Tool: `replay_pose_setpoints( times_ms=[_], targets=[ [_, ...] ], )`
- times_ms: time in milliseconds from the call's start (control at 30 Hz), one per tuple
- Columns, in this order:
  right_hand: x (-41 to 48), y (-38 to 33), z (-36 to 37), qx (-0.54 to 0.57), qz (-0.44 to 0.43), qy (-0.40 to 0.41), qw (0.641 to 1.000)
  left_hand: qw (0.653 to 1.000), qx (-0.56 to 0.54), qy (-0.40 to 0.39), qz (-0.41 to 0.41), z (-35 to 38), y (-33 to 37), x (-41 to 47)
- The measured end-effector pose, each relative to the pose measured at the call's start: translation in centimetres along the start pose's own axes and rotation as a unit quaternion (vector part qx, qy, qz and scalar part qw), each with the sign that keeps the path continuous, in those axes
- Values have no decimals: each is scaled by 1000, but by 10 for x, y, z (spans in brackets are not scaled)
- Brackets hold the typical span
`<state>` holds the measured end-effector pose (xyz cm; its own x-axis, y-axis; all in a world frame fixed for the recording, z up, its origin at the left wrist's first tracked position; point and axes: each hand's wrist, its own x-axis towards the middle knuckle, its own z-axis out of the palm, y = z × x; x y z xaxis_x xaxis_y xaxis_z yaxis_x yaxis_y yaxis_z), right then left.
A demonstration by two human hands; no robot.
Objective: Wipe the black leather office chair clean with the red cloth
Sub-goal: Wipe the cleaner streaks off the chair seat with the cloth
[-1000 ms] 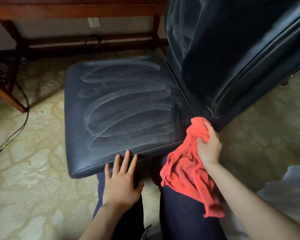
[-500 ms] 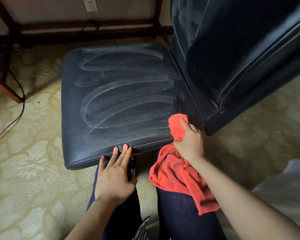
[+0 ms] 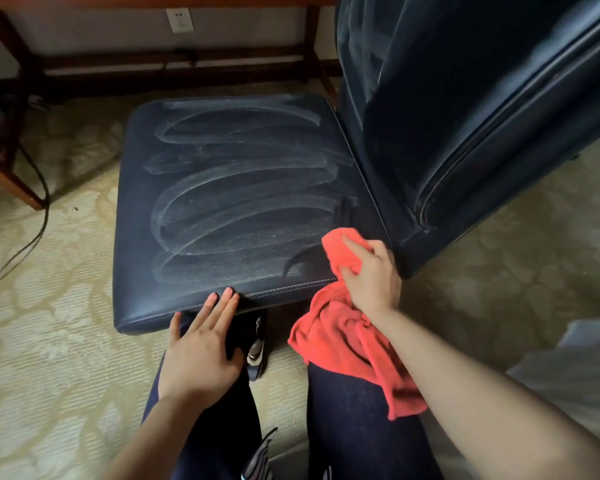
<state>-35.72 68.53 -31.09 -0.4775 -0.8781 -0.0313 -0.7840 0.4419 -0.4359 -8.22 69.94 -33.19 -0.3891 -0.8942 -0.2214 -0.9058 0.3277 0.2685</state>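
Observation:
The black leather chair seat (image 3: 222, 188) lies before me, marked with pale looping wipe streaks. Its backrest (image 3: 465, 98) rises at the right. My right hand (image 3: 371, 277) grips the red cloth (image 3: 343, 334) and presses its top bunch onto the seat's near right corner, beside the backrest base. The rest of the cloth hangs down over my right knee. My left hand (image 3: 201, 344) lies flat on my left thigh, its straight fingertips touching the seat's front edge.
A wooden desk frame (image 3: 174, 67) stands behind the chair, with a wall outlet (image 3: 180, 19) above it. A black cable (image 3: 32, 223) runs over the patterned carpet at the left. Something pale (image 3: 575, 368) lies at the right edge.
My right hand has moved the cloth from the seat's front right edge up onto the seat's corner. A dark wiped arc now shows there. My left hand has stayed at the front edge.

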Motion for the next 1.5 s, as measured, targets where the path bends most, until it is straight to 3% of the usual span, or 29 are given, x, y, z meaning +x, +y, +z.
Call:
replay_pose_setpoints(
  times_ms=[133, 233, 300, 533, 867, 1033, 1167, 1300, 1433, 1500],
  targets=[
    [1, 13, -2, 45, 126, 63, 989, 998, 43, 34, -8, -5, -20, -3],
    [1, 23, -5, 68, 223, 100, 967, 995, 46, 52, -67, -9, -36, -8],
    [0, 23, -5, 62, 242, 99, 963, 992, 58, 41, -107, -11, -47, -12],
    [-5, 8, -3, -23, 135, 38, 990, 994, 57, -5, -98, -23, -56, -14],
    [0, -8, -4, -121, -43, -40, 991, 997, 23, 24, -67, -11, -43, -13],
    [-2, -13, -2, -86, -179, -72, 978, 994, 62, 67, -67, -14, -7, -12],
    [-8, -15, 2, -111, -356, -112, 921, 985, 94, 91, -113, -18, 7, -5],
    [3, -15, -1, -148, -325, -113, 927, 971, 143, 27, -191, -29, -1, 5],
    [25, -5, -9, -155, -202, -75, 964, 975, 65, 4, -213, -25, -20, 12],
    [40, 5, -15, -161, -142, -50, 975, 975, 81, -8, -207, -22, -25, 12]
  ],
)
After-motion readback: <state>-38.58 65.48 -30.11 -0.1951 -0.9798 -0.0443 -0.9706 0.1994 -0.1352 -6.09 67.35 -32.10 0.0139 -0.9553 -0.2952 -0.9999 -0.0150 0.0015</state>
